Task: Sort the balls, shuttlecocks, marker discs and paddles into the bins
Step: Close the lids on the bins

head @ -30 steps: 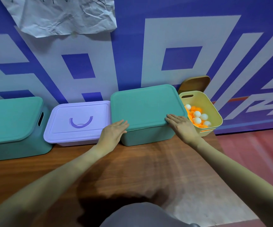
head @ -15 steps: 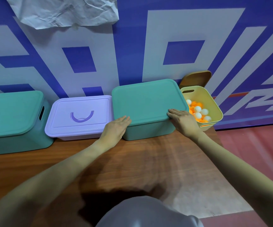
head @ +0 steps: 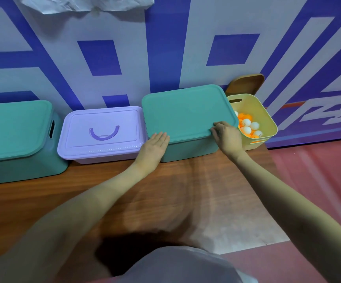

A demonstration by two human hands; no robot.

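Note:
A teal bin with a teal lid [head: 188,111] stands in the middle of the row against the wall. My left hand [head: 153,148] touches its front left corner with straight fingers. My right hand [head: 226,137] is at the lid's front right corner, fingers bent over the lid's rim. To the right stands an open yellow bin [head: 271,123] holding several white and orange balls [head: 247,123]. No shuttlecocks, discs or paddles are visible.
A shut purple box [head: 102,131] with a handle and another lidded teal bin [head: 12,127] stand to the left. A brown lid [head: 245,82] leans behind the yellow bin. All sit on a wooden table [head: 165,190]; red floor lies to the right.
My right hand's fingers have gone from lying flat on the lid to bending over its rim. My left hand stays at the front left corner. The view has tilted slightly.

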